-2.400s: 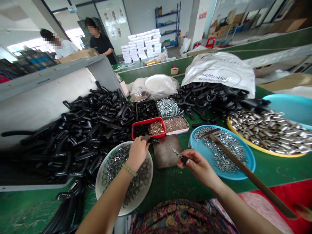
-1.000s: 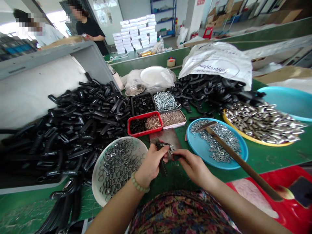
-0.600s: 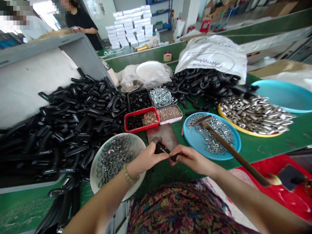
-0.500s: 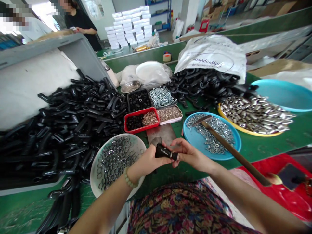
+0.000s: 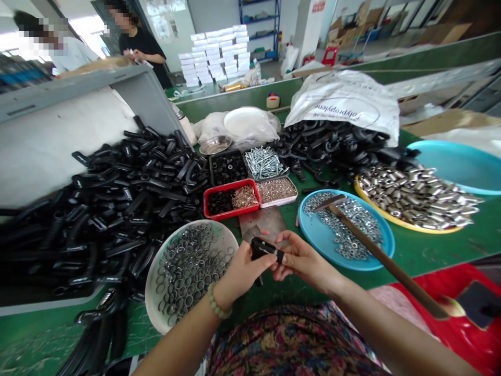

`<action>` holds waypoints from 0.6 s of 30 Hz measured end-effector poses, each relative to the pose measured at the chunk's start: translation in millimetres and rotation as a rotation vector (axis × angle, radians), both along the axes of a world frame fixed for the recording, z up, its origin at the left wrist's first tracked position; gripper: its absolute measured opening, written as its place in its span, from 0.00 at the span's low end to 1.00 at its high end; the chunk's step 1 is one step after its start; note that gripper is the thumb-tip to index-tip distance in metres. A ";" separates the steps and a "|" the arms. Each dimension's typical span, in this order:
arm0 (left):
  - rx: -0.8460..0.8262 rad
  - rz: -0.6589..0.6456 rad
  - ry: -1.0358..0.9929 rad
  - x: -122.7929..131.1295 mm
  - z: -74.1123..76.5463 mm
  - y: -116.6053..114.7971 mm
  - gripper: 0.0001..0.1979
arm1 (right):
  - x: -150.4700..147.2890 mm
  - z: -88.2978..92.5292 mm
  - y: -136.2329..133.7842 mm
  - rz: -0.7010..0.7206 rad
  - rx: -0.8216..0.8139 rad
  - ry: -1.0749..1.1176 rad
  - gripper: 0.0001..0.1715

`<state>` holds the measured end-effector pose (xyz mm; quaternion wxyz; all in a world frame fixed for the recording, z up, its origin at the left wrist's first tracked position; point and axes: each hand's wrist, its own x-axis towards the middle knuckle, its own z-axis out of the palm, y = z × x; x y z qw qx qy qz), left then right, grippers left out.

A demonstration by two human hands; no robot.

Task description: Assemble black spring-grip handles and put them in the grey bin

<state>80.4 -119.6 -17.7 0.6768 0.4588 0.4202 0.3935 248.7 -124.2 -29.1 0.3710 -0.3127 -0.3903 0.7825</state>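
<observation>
Hands close on one black plastic handle (image 5: pixel 265 247), a short, smooth, slightly curved piece held in the air just above the near edge of the green table (image 5: pixel 422 250), in front of the person's flowered clothing. The left hand (image 5: pixel 239 270) is clenched around its lower length with the thumb on top, and a bracelet of pale round beads (image 5: pixel 217 307) sits at the wrist. The right hand (image 5: pixel 304 259) pinches the handle's right end between thumb and fingertips, the other fingers loosely curled.

Just beyond the hands lies a flat, dull steel plate (image 5: pixel 263 218), rectangular and scuffed. To its left, a round white bowl (image 5: pixel 152 292) is filled with small grey metal rings. To its right, a shallow blue plastic dish (image 5: pixel 313 243) carries a scatter of small shiny nuts. A hammer (image 5: pixel 376 251) with a long wooden shaft lies slanted across the dish, its steel head resting on the nuts. Behind the plate, a red rectangular tray (image 5: pixel 205 208) holds black bits and brassy ones. On the left, a big heap of black handles (image 5: pixel 129 193), ribbed and glossy, spills from a tilted grey crate (image 5: pixel 152 99). On the right, a yellow dish (image 5: pixel 381 215) is piled with bright cylindrical metal sleeves, near a white woven sack (image 5: pixel 344 102).
</observation>
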 end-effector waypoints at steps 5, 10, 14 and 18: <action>0.054 -0.094 0.168 -13.1 -8.8 6.7 0.25 | 1.0 5.6 15.3 0.078 0.127 -0.251 0.18; 0.520 -0.099 0.747 -18.2 -16.8 38.9 0.17 | -11.0 24.5 108.1 0.127 0.925 -1.174 0.13; 0.916 -0.355 1.107 1.7 -41.9 61.6 0.21 | -55.8 19.5 179.2 0.139 1.095 -1.387 0.10; 0.989 -0.342 1.148 5.3 -58.7 64.8 0.27 | -80.9 4.2 200.5 0.206 1.176 -1.464 0.09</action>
